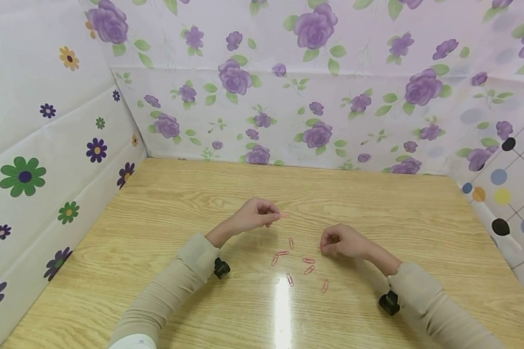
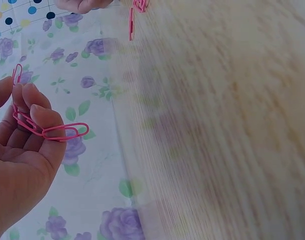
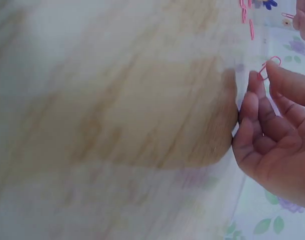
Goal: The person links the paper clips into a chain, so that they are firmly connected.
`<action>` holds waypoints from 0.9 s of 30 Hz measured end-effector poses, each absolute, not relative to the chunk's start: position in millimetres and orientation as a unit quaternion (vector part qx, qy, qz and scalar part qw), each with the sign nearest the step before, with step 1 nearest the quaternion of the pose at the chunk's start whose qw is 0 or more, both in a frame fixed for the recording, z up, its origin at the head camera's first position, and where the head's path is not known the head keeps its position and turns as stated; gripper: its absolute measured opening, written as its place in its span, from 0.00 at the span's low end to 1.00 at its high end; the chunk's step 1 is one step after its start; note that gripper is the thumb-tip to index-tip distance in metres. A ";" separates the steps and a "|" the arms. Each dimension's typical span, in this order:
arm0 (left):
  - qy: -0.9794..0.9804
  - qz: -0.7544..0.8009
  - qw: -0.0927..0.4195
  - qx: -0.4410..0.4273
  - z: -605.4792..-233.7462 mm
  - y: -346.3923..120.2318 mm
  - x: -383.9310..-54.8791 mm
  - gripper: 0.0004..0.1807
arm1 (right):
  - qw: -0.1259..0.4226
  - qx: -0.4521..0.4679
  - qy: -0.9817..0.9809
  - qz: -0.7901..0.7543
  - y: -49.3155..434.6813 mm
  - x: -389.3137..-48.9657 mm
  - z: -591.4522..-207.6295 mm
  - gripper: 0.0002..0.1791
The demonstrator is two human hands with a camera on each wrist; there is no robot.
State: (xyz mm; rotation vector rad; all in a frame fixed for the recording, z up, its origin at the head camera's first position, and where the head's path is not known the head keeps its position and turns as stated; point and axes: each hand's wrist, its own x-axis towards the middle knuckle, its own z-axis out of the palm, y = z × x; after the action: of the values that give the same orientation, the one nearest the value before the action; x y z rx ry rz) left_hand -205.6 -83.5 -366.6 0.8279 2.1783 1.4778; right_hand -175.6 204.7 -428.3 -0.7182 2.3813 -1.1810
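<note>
My left hand (image 1: 256, 214) pinches the end of a short chain of linked pink paper clips (image 2: 65, 127) between thumb and forefinger. In the left wrist view one clip stands up from the fingertips, and the others hang across the curled fingers. To the right and nearer, my right hand (image 1: 342, 241) pinches a single pink paper clip (image 3: 271, 65) by thumb and fingertip, low over the table. Loose pink paper clips lie between and in front of the hands, among them one upright in view (image 1: 291, 243), a crossing pair (image 1: 308, 261) and one near the right (image 1: 325, 286).
The wooden table (image 1: 179, 194) reaches back to a wall cloth (image 1: 262, 87) with purple flowers. A flower-printed cloth (image 1: 57, 140) borders it on the left, a dotted one (image 1: 506, 213) on the right. Black wrist cameras (image 1: 221, 268) sit under both sleeves.
</note>
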 end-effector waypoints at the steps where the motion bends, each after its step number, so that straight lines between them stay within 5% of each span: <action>1: 0.776 0.525 0.189 0.296 -366.7 -83.5 -205.6 0.08 | 0.198 -0.256 0.845 -0.426 204.9 -176.0 -427.6 0.03; 27: 0.762 0.539 0.184 0.309 -370.7 -84.6 -207.9 0.07 | 0.185 -0.284 0.814 -0.471 207.3 -179.6 -424.9 0.06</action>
State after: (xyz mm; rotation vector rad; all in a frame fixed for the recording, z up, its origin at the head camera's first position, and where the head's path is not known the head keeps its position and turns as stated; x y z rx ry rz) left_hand -207.9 -84.6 -370.7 0.8711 2.1477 1.5193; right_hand -179.6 207.3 -424.9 -0.8003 2.2943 -1.3284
